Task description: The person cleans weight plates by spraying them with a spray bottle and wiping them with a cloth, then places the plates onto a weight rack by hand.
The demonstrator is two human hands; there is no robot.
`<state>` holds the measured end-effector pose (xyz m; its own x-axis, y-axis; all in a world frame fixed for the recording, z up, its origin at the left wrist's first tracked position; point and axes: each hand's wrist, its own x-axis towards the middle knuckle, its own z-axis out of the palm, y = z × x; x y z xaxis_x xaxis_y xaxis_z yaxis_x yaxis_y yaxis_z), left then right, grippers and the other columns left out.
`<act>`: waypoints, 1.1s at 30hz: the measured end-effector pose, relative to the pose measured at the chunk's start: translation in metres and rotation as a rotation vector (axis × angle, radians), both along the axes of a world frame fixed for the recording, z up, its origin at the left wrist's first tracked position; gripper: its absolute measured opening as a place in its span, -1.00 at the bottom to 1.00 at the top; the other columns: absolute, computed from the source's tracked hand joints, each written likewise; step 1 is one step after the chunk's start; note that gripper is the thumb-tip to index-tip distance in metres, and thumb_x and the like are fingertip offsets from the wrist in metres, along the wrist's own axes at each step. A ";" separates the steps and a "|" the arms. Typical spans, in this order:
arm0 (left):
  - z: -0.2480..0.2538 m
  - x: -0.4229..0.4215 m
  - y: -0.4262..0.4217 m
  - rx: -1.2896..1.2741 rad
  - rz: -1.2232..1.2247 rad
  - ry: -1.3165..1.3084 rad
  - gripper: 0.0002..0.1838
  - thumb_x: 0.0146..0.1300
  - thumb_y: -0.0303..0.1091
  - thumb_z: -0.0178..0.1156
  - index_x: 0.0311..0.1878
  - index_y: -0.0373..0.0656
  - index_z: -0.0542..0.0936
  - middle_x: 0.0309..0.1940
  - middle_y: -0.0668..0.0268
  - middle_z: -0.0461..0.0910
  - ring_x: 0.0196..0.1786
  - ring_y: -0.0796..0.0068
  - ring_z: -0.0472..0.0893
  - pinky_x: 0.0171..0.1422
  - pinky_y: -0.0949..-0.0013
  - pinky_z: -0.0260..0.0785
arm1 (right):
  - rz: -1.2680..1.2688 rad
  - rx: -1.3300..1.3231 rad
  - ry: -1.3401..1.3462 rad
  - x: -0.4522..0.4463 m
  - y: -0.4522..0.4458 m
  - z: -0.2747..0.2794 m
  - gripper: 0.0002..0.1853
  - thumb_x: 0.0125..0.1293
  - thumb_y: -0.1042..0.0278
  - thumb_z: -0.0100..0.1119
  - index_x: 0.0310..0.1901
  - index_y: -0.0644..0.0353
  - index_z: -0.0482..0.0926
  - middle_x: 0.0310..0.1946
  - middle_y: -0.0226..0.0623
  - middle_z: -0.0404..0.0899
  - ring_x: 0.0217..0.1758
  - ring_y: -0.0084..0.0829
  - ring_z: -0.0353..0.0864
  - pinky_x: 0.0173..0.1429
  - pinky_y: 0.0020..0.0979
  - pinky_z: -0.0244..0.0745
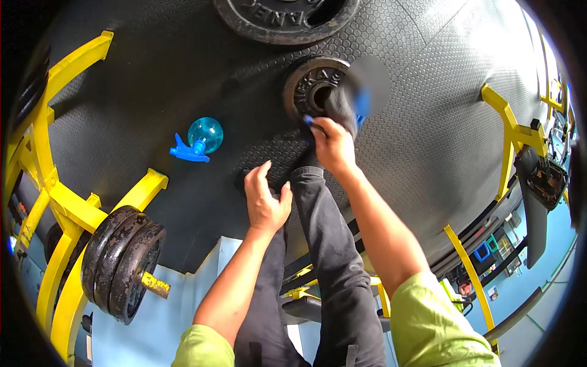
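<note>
A small round weight plate (299, 92) with raised letters lies on the black floor, partly covered by a dark shape and a grey blur. Beside its lower edge, my right hand (335, 145) pinches a thin dark object with a blue tip (308, 120); what it is I cannot make out. My left hand (266, 199) is held over the floor near my legs, fingers apart and holding nothing. To its upper left lies a round spray bottle (211, 133) with teal liquid and a blue trigger head.
A larger weight plate (275, 27) lies at the top edge. On the left, a yellow rack (76, 205) carries several worn plates (122, 263). More yellow frames (506, 122) stand at the right. My dark-trousered legs (333, 244) extend forward between my arms.
</note>
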<state>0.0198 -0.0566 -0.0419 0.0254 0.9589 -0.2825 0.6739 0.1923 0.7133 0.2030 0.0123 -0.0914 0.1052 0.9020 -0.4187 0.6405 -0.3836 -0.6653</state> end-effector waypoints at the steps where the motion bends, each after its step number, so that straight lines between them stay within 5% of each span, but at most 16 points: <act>1: -0.004 0.006 0.011 0.028 -0.066 0.000 -0.40 0.00 -0.46 0.35 0.17 -0.21 0.42 0.02 0.05 0.43 0.09 0.09 0.45 0.16 0.18 0.33 | -0.252 -0.117 0.046 0.003 -0.012 0.014 -0.82 0.29 0.38 0.21 -0.11 0.21 0.62 -0.30 -0.19 0.67 -0.26 -0.37 0.64 -0.13 -0.39 0.50; 4: -0.017 0.032 0.047 0.024 -0.283 0.039 -0.45 0.00 -0.31 0.37 0.11 -0.16 0.48 0.08 0.12 0.46 0.16 0.11 0.44 0.25 0.10 0.27 | -0.987 -0.229 0.383 0.028 -0.060 0.031 -0.78 0.37 0.37 0.16 -0.05 0.32 0.57 -0.21 -0.31 0.63 -0.17 -0.54 0.55 -0.01 -0.49 0.47; 9: -0.056 0.095 0.110 -0.061 -0.878 0.474 0.02 -0.02 0.08 0.39 0.41 -0.28 0.17 0.39 0.09 0.23 0.49 0.15 0.12 0.60 0.10 -0.24 | -1.394 -0.392 0.811 0.042 -0.099 0.073 -0.77 0.44 0.28 0.07 -0.04 0.26 0.51 -0.19 -0.34 0.60 -0.14 -0.46 0.58 0.06 -0.34 0.53; 13: -0.101 0.116 0.120 0.019 -1.104 0.755 0.01 -0.13 0.18 0.43 0.26 -0.28 0.24 -0.01 0.24 0.40 0.18 0.28 0.36 0.59 -0.03 -0.43 | -1.507 -0.579 1.222 0.043 -0.079 0.104 -0.65 0.46 0.12 0.00 0.05 0.26 0.48 -0.12 -0.27 0.62 -0.05 -0.34 0.61 0.17 -0.20 0.50; 15: -0.109 0.110 0.119 0.131 -1.053 0.717 -0.15 -0.13 0.12 0.44 0.13 -0.19 0.30 -0.10 0.28 0.39 0.13 0.30 0.37 0.58 0.00 -0.37 | -1.403 -0.666 1.499 0.046 -0.082 0.111 -0.53 0.41 0.03 0.07 0.13 0.29 0.45 -0.02 -0.18 0.60 0.06 -0.30 0.60 0.26 -0.14 0.44; 16: -0.106 0.110 0.119 0.095 -1.063 0.709 -0.19 -0.14 0.10 0.44 0.09 -0.16 0.31 -0.10 0.28 0.39 0.12 0.31 0.38 0.58 0.01 -0.36 | -1.320 -0.619 1.563 0.045 -0.089 0.113 -0.56 0.35 0.15 0.19 0.11 0.30 0.47 -0.01 -0.19 0.60 0.06 -0.31 0.60 0.24 -0.16 0.46; 17: -0.102 0.109 0.120 0.133 -1.028 0.678 -0.65 0.13 -0.33 0.12 0.01 -0.10 0.39 -0.16 0.31 0.43 0.09 0.34 0.41 0.58 0.04 -0.41 | -1.281 -0.658 1.484 0.049 -0.094 0.119 -0.60 0.32 0.23 0.22 0.08 0.29 0.48 -0.05 -0.21 0.62 0.02 -0.32 0.62 0.21 -0.19 0.49; 20: -0.080 0.106 0.133 0.003 -1.033 0.570 -0.44 -0.14 -0.32 0.29 0.01 -0.18 0.38 -0.12 0.22 0.46 0.12 0.30 0.43 0.60 0.09 -0.35 | -1.353 -0.719 1.320 0.060 -0.091 0.137 -0.71 0.28 0.40 0.23 0.00 0.28 0.51 -0.15 -0.26 0.65 -0.13 -0.34 0.67 0.07 -0.27 0.58; 23: -0.023 0.093 0.156 -0.272 -0.954 0.227 -0.19 -0.32 -0.20 0.40 0.08 -0.33 0.35 0.01 -0.01 0.50 0.22 0.10 0.43 0.59 0.08 -0.21 | -1.494 -0.408 1.200 0.065 -0.078 0.159 -0.78 0.33 0.39 0.19 -0.05 0.26 0.52 -0.19 -0.27 0.64 -0.16 -0.35 0.67 0.04 -0.29 0.59; 24: -0.001 0.087 0.160 -0.257 -0.883 0.125 -0.26 -0.29 -0.21 0.38 0.03 -0.35 0.41 -0.06 -0.01 0.54 0.11 0.17 0.52 0.48 0.13 0.10 | -1.530 -0.319 1.147 0.065 -0.072 0.168 -0.79 0.34 0.39 0.17 -0.05 0.25 0.52 -0.20 -0.27 0.64 -0.15 -0.37 0.67 0.05 -0.30 0.58; 26: 0.052 0.078 0.178 -0.797 -0.676 -0.082 -0.34 -0.24 -0.22 0.35 0.01 -0.34 0.47 -0.17 0.06 0.59 -0.05 0.25 0.60 0.24 0.19 0.38 | -1.453 -0.095 1.054 0.055 -0.057 0.186 -0.82 0.40 0.38 0.11 -0.05 0.26 0.50 -0.19 -0.33 0.62 -0.14 -0.44 0.64 0.04 -0.35 0.56; 28: 0.093 0.052 0.153 -1.042 -0.244 -0.468 -0.39 -0.15 -0.22 0.32 0.03 -0.30 0.51 -0.25 0.22 0.62 -0.19 0.33 0.62 0.01 0.27 0.48 | -1.352 -0.064 0.967 0.028 -0.041 0.209 -0.78 0.36 0.41 0.13 -0.01 0.24 0.52 -0.09 -0.26 0.63 -0.02 -0.35 0.63 0.09 -0.35 0.53; 29: 0.109 0.035 0.133 -1.083 -0.043 -0.674 -0.42 -0.11 -0.24 0.35 0.02 -0.30 0.52 -0.17 0.19 0.62 -0.10 0.36 0.61 0.06 0.28 0.45 | -0.905 0.080 0.778 0.008 -0.036 0.215 -0.71 0.32 0.39 0.16 0.06 0.16 0.52 0.03 -0.18 0.58 0.11 -0.26 0.57 0.20 -0.26 0.44; 30: 0.122 0.017 0.111 -1.114 0.167 -0.876 -0.44 -0.08 -0.25 0.38 0.02 -0.29 0.52 -0.08 0.15 0.62 -0.01 0.39 0.60 0.10 0.28 0.43 | -0.465 0.207 0.569 -0.012 -0.032 0.220 -0.64 0.29 0.36 0.19 0.13 0.09 0.52 0.15 -0.11 0.52 0.24 -0.17 0.50 0.30 -0.17 0.36; 32: 0.146 -0.018 0.069 -0.239 -0.605 -0.082 -0.35 0.00 -0.22 0.38 0.18 -0.26 0.46 0.07 0.25 0.56 0.13 0.43 0.53 0.20 0.31 0.40 | -0.053 0.301 0.468 -0.044 -0.029 0.226 -0.46 0.22 0.14 0.24 0.26 -0.10 0.47 0.36 -0.11 0.31 0.47 0.00 0.17 0.48 0.15 -0.07; 33: 0.169 -0.015 0.064 -0.592 0.028 -0.582 -0.36 0.07 -0.18 0.35 0.21 -0.24 0.44 0.12 0.27 0.52 0.19 0.38 0.50 0.24 0.28 0.39 | 0.028 0.304 0.403 -0.049 -0.025 0.224 -0.43 0.21 0.04 0.23 0.28 -0.13 0.46 0.40 -0.15 0.26 0.51 0.03 0.06 0.46 0.24 -0.24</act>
